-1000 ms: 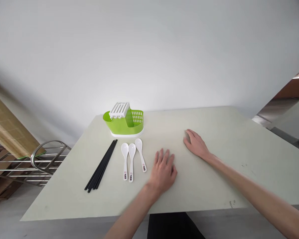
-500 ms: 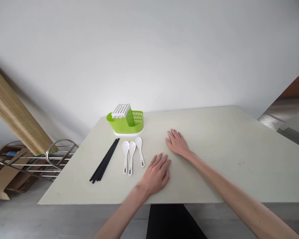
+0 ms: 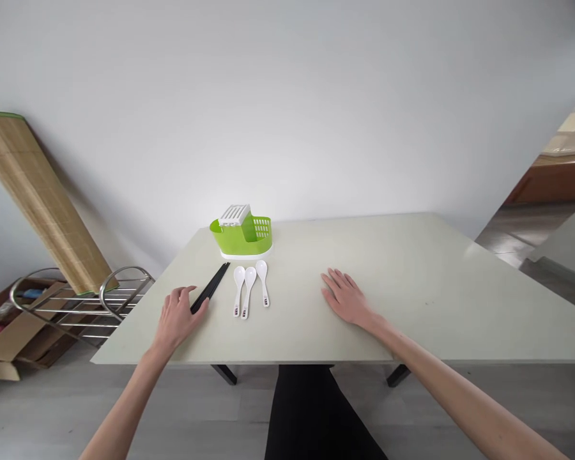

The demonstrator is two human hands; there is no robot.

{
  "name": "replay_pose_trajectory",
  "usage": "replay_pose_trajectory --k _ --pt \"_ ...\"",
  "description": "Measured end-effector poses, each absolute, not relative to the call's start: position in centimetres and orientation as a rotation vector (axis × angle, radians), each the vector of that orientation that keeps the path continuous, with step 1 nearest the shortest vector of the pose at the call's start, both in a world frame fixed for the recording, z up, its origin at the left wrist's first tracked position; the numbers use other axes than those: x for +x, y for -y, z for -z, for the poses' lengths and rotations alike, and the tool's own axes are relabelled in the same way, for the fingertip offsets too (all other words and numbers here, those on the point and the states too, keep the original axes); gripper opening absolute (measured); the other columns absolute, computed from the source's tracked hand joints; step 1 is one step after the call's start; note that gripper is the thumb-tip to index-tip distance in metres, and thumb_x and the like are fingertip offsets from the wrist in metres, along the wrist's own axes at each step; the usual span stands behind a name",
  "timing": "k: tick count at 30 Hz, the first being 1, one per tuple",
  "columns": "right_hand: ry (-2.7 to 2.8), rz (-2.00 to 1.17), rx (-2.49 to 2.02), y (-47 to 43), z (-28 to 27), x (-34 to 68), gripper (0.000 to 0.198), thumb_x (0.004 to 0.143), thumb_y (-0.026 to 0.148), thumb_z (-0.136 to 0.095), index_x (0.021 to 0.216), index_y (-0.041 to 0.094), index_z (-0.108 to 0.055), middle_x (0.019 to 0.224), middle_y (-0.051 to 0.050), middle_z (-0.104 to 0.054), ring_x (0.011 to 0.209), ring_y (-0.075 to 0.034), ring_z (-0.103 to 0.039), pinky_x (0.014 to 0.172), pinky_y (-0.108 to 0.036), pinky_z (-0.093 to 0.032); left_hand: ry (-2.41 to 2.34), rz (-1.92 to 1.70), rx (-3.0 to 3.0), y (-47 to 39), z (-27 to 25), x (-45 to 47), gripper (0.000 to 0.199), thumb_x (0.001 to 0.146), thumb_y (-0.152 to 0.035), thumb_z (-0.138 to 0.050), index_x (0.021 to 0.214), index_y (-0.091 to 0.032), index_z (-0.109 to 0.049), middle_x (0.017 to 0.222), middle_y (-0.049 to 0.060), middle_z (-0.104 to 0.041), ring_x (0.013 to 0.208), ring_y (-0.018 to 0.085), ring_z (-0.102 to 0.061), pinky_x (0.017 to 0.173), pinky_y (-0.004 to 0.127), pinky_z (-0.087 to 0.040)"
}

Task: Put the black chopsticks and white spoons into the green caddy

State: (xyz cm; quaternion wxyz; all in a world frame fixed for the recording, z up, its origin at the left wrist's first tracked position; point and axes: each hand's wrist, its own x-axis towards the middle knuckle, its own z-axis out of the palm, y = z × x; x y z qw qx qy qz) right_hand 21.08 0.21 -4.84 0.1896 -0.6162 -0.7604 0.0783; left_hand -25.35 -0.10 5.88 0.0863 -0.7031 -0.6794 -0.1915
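Observation:
My left hand [image 3: 176,317] is over the lower ends of a bundle of black chopsticks [image 3: 214,283], thumb and index finger apart on either side of it. The hand hides the near ends, and whether it touches them I cannot tell. My right hand [image 3: 347,298] lies flat on the table with its fingers spread, holding nothing. Between the hands, nearer the chopsticks, three white spoons [image 3: 250,280] lie with their bowls pointing away from me. Behind them stands a green cutlery holder [image 3: 237,241] with a white slotted top and a white base.
All of this rests on a pale table [image 3: 388,255] set against a white wall. To the left on the floor are a metal rack [image 3: 110,300], a cardboard box [image 3: 9,338] and a leaning rolled bamboo mat [image 3: 52,204].
My left hand has moved left, from beside the spoons to the chopsticks. My right hand stays flat on the table. The view has shifted slightly.

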Motion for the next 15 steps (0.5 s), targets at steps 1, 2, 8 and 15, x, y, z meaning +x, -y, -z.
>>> replay_pose_trajectory --k 1,2,8,15 --pt "2.149 -0.215 -1.724 0.4 4.6 21.4 0.072 0.108 0.058 -0.017 0.164 0.019 -0.041 0.174 -0.008 -0.029 0.162 -0.024 -0.021 0.133 -0.046 -0.018 2.090 0.499 -2.090 0.2 -5.5 -25.8 0.073 0.088 -0.062 -0.049 0.140 -0.010 -0.057 0.139 0.023 -0.058 0.128 0.041 -0.054 0.107 0.053 -0.044" --pt "2.154 -0.206 -1.716 1.1 4.4 21.8 0.071 0.108 0.057 -0.017 0.163 0.018 -0.041 0.173 -0.009 -0.030 0.162 -0.024 -0.023 0.133 -0.045 -0.018 2.153 0.437 -2.081 0.3 -5.2 -26.1 0.081 0.085 -0.065 -0.049 0.143 -0.009 -0.054 0.144 0.024 -0.055 0.132 0.042 -0.052 0.109 0.052 -0.044" --pt "2.132 -0.190 -1.705 4.8 3.8 24.4 0.069 0.109 0.057 -0.019 0.162 0.020 -0.043 0.172 -0.008 -0.034 0.160 -0.025 -0.029 0.131 -0.047 -0.026 2.306 0.075 -2.076 -0.1 -6.2 -26.2 0.091 0.079 -0.065 -0.052 0.148 -0.007 -0.050 0.145 0.024 -0.057 0.137 0.042 -0.051 0.107 0.050 -0.046" --pt "2.105 -0.207 -1.693 7.8 4.8 28.1 0.065 0.109 0.059 -0.024 0.164 0.028 -0.041 0.171 -0.004 -0.036 0.157 -0.029 -0.036 0.126 -0.049 -0.038 2.287 -0.486 -2.154 -2.8 -10.3 -25.5 0.057 0.067 -0.047 -0.067 0.114 -0.015 -0.071 0.123 0.022 -0.072 0.110 0.039 -0.070 0.085 0.042 -0.055"
